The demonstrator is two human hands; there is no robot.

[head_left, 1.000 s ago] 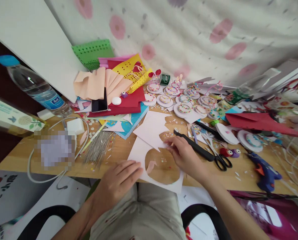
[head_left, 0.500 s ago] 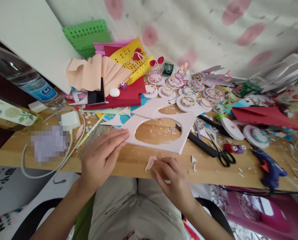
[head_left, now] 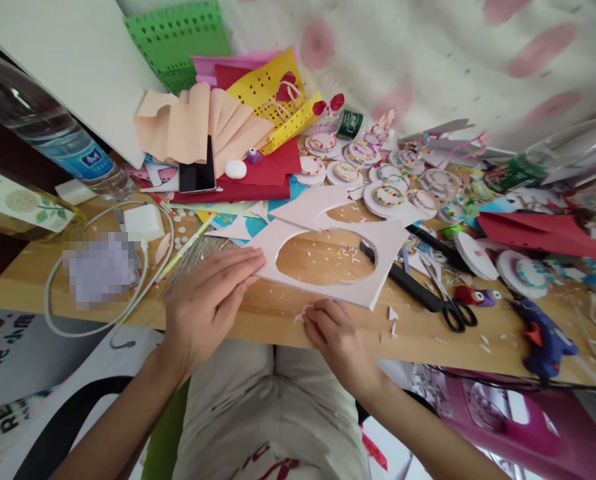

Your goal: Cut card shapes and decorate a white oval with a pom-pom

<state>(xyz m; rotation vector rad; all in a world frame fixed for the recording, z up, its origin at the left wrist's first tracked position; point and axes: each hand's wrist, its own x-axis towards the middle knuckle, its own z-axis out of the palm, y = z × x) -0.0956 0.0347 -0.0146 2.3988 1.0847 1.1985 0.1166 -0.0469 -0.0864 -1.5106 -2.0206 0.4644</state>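
Circle cut out, scraps left on the desk (head_left: 258, 313).
My left hand (head_left: 213, 300) lies flat, pinning the holed white sheet (head_left: 378, 267); my right hand (head_left: 331, 330) pinches a small pink scrap (head_left: 301, 315) at the edge.

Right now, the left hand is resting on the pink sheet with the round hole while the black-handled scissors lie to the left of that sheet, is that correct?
Not quite: the head view shows the black-handled scissors lying to the right of the pink sheet with the round hole, not the left. The left hand does rest its fingertips on that sheet's left edge.
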